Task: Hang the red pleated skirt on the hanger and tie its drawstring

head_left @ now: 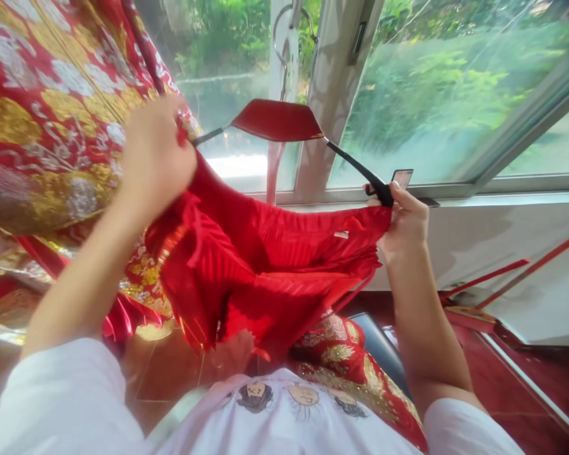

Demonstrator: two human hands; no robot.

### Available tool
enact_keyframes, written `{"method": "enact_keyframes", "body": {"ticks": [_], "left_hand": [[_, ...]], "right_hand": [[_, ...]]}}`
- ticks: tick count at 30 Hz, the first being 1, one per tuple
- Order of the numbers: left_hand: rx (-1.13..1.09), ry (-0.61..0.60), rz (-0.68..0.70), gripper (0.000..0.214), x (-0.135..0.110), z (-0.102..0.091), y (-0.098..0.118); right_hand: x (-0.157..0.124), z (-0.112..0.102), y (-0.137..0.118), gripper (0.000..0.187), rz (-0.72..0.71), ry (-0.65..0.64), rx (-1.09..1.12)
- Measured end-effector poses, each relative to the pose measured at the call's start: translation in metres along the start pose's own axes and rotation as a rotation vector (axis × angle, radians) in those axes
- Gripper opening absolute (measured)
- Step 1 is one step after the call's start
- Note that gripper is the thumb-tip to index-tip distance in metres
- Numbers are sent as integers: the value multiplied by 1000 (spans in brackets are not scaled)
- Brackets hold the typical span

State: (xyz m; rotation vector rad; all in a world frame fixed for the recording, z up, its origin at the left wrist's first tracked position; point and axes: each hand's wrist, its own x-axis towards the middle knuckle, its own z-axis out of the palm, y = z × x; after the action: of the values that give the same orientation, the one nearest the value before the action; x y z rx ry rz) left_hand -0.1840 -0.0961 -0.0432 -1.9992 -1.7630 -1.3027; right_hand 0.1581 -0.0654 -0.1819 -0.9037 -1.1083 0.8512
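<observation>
Before a window [455, 95], a red hanger [277, 120] hangs by its hook. The left hand [154, 155] and right hand [405, 221] each pinch the red garment [265, 265] at a hanger end, spreading its top edge taut between the clips.

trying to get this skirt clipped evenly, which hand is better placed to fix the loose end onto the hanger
Left, probably. The left hand pinches the pleated red fabric skirt beside the red padded hanger's left end. The right hand already grips the black clip.
</observation>
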Motion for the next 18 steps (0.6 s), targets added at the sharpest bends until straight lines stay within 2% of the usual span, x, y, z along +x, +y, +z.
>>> {"method": "enact_keyframes", "body": {"ticks": [1,3,6,8,11,13,15,16,18], "left_hand": [[57,-5,49,38,-6,12,4],[48,-14,21,33,-16,29,11],[65,-52,-51,17,-26,33,25],[168,-99,7,11,-30,30,46],[195,-136,268,21,-24,41,92],[175,-152,563,24,-14,63,125],[182,-185,858,32,0,94,150],[192,-243,925,35,5,109,159],[198,-355,906,45,13,135,169]], "right_hand": [[0,-2,-2,41,41,17,74],[2,-6,-7,39,103,36,194],[6,-12,-15,36,123,18,216],[9,-14,-19,35,126,11,196],[12,-17,-24,38,94,40,109],[13,-20,-27,44,63,75,35],[15,-23,-28,50,46,79,-18],[16,-25,-28,52,46,67,-34],[18,-30,-27,55,58,36,-47]]}}
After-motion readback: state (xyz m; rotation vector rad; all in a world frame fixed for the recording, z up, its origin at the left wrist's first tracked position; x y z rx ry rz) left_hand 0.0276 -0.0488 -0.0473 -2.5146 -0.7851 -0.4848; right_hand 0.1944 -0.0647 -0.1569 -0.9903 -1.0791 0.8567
